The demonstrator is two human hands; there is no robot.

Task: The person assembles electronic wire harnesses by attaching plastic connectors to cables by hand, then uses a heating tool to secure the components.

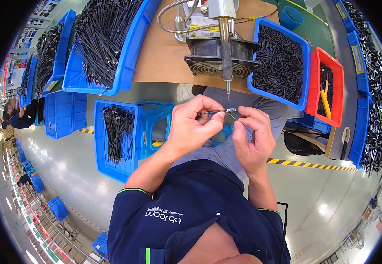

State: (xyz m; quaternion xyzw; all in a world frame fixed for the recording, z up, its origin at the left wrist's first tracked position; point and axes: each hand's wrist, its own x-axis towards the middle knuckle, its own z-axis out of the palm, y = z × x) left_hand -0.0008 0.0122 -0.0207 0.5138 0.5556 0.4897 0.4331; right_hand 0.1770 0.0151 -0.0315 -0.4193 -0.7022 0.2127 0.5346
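Note:
My left hand (pixel 195 123) pinches a thin black cable (pixel 207 112) between thumb and forefinger. A small metal connector (pixel 231 110) at the cable's end points to the right. In my right hand (pixel 256 136), thumb and fingers are closed on a thin metallic wire (pixel 232 116), which slants up toward the connector. Just above the connector, apart from it, the tip of an upright soldering iron (pixel 226 53) points down from its mount. Both hands are over my lap, in front of the bench edge.
A black fan (pixel 219 68) lies behind the iron on the brown bench (pixel 155 61). On the right are a blue bin (pixel 304 66) of short black sleeves and a red bin (pixel 337 83) with a yellow-handled tool. Blue cable bins (pixel 129 70) and a blue stool (pixel 153 145) are left.

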